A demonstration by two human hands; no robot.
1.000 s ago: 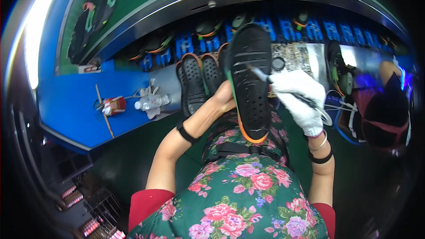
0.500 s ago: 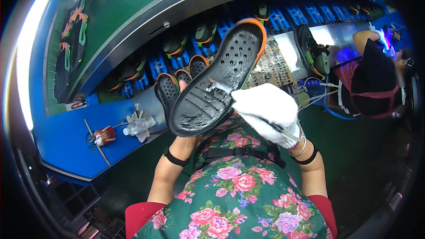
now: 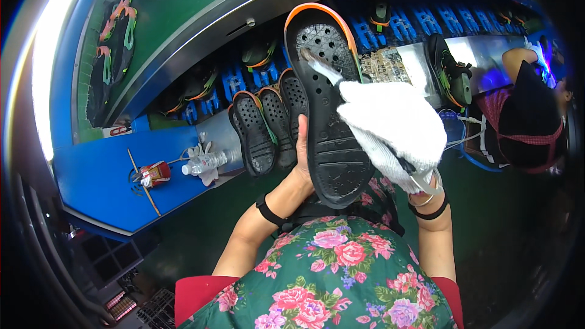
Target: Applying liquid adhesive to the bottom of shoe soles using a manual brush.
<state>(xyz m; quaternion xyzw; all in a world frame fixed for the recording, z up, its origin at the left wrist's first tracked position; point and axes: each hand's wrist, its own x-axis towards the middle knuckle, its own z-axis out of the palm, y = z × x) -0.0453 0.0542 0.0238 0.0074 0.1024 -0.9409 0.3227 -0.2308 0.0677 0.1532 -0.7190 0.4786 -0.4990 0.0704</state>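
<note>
My left hand (image 3: 301, 149) is bare and grips a black shoe sole (image 3: 338, 161) by its left side, thumb up along the edge, other fingers hidden behind it. The sole has an orange rim round its far end, rows of holes and grooves across the near part; the inside looks wet in places. In a white knit glove, my right hand (image 3: 393, 125) is closed on a brush (image 3: 326, 72) with a pale handle, its bristles touching the holed far part of the sole. A thin tube loops at that wrist. Several similar soles (image 3: 255, 137) stand just left of it.
Shoes on blue holders line the conveyor under a metal-edged hood (image 3: 250, 22). A dark shoe (image 3: 448, 73) stands at right. On the blue table (image 3: 91, 176) lie a plastic bottle (image 3: 204, 163), a red box (image 3: 155, 173) and a stick. A co-worker (image 3: 524, 116) sits far right.
The brush has gone from the middle of the sole to its far, holed end. The sole now stands straighter, its far end swung left. My view has shifted slightly.
</note>
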